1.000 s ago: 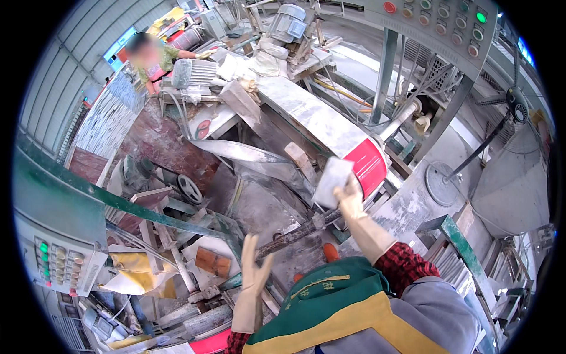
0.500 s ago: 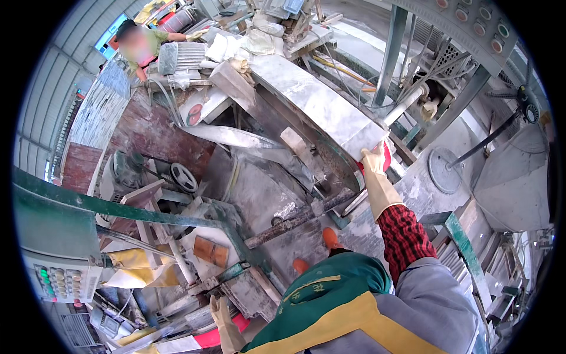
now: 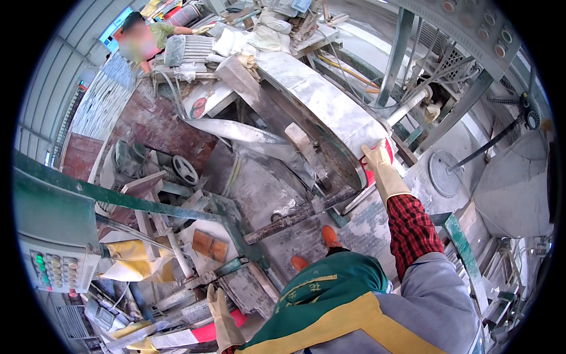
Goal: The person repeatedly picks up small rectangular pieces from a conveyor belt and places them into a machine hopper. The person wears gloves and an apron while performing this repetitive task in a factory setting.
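Observation:
My right hand (image 3: 384,171), in a cream rubber glove, reaches forward to the near end of a long, white-dusted machine bed (image 3: 321,88). Its fingers bend over a red band (image 3: 386,152) at that end; the undersides of the fingers are hidden. Low at the left, my left hand (image 3: 223,321), gloved alike, has its thumb and fingers apart and holds nothing. Close beside it is a red and white strip (image 3: 206,334); whether they touch I cannot tell.
A control box (image 3: 56,268) with coloured buttons stands at the left under a green beam (image 3: 118,197). Dusty frames and a handwheel (image 3: 184,170) lie ahead. At the far left a person (image 3: 159,36) stands by stacked pieces. A round-based stand (image 3: 445,173) is at the right.
The view has shifted slightly. My right hand stays on the red band, and my left hand remains beside the red and white strip, with its fingers apart.

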A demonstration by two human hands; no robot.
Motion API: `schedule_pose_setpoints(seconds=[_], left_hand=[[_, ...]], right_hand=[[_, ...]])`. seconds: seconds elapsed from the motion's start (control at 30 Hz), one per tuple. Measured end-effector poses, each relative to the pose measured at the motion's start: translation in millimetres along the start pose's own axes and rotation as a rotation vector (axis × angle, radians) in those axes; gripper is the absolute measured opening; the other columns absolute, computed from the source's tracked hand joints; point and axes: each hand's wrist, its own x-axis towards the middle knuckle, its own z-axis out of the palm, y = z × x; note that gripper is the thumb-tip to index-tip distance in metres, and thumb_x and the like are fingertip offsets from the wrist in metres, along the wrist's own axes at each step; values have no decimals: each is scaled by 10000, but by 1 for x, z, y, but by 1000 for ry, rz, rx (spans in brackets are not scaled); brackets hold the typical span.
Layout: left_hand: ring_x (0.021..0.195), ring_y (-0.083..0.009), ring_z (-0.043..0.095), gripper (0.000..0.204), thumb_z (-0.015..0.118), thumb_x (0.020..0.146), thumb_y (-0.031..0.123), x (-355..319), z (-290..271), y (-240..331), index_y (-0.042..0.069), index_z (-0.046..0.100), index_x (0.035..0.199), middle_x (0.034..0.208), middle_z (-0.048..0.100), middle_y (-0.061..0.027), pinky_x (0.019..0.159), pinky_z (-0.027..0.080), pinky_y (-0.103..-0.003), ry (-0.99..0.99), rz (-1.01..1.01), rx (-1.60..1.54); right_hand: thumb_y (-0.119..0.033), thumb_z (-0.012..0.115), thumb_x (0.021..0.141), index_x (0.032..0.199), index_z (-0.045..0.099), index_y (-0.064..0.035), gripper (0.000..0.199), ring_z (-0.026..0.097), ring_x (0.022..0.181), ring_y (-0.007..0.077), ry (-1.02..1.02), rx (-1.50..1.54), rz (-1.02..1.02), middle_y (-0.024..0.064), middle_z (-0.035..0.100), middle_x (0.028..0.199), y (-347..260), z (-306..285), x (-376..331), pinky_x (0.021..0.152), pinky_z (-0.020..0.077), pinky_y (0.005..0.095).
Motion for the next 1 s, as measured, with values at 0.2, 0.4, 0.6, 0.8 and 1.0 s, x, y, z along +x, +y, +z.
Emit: schedule_pose_setpoints(seconds=[0.2, 0.4, 0.6, 0.8, 1.0], left_hand=[[1137, -192, 496, 507, 574, 875, 110, 0, -29, -4, 34, 403, 1347, 1303, 488, -100, 923, 411, -302, 124, 159, -20], [1218, -252, 443, 442, 551, 871, 44, -17, -89, -18, -55, 429, 1284, 1302, 478, -175, 1049, 315, -347, 418, 439, 217], [1249, -379, 380, 616, 688, 781, 221, -44, -126, 7, 37, 422, 1306, 1320, 419, -253, 1037, 320, -404, 907, 379, 718], [1242, -392, 332, 757, 677, 728, 456, -41, -136, -28, 90, 380, 1320, 1338, 353, -200, 1022, 325, -443, 863, 20, 931], [1294, -352, 258, 721, 610, 787, 453, -33, -119, -55, 76, 338, 1339, 1346, 342, -120, 1078, 242, -434, 969, 60, 1081]], right_hand=[[-258, 602, 795, 1416, 166, -94, 776, 570, 422, 235, 108, 136, -110, 154, 633, 657, 5, -17, 1, 387, 469, 340], [-426, 531, 821, 1139, 450, -185, 407, 578, 823, 250, 242, -448, -349, 124, 650, 833, 40, -29, 34, 677, 472, 390], [-357, 576, 842, 1152, 544, -145, 378, 542, 725, 186, 180, -80, -525, 71, 610, 806, 129, -46, 71, 604, 458, 339], [-429, 549, 815, 1069, 583, -128, 396, 588, 853, 292, -234, -696, -328, 152, 596, 994, 264, -65, 98, 713, 470, 443], [-132, 492, 880, 1391, 305, -98, 545, 642, 725, 276, -398, 9, 255, 215, 600, 1021, 230, 31, -25, 467, 485, 328]])
